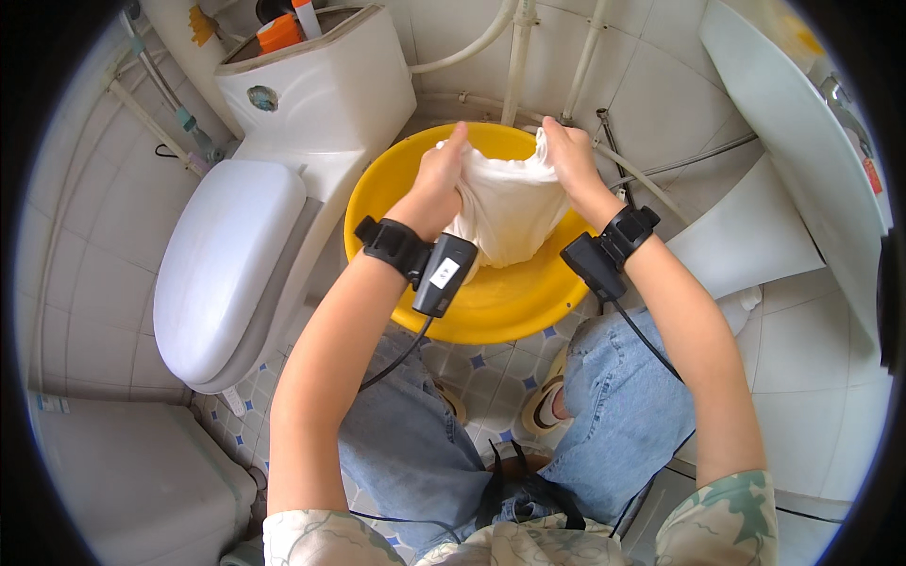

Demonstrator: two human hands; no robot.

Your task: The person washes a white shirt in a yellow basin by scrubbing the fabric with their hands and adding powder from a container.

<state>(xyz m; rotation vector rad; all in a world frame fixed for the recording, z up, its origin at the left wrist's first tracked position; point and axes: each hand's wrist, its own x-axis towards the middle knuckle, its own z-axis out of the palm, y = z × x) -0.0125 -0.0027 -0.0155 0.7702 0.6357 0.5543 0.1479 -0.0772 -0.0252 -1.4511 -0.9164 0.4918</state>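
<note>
A white cloth [513,205] is stretched between my two hands over a round yellow plastic basin [495,311]. My left hand [440,173] grips its left upper edge, thumb up. Its right upper edge is held in my right hand [572,159], also thumb up. The cloth sags between the hands, and its lower part hangs down into the basin. Whether it touches the basin's bottom I cannot tell. Each wrist carries a black strap with a black cabled device, partly covering the basin's rim from view.
A white toilet [226,269] with its lid down stands left of the basin, orange-topped items on its tank [318,85]. At right are a washbasin [786,120] and its pedestal [750,219]. Pipes [520,64] run behind. A grey bin or box [134,467] sits lower left.
</note>
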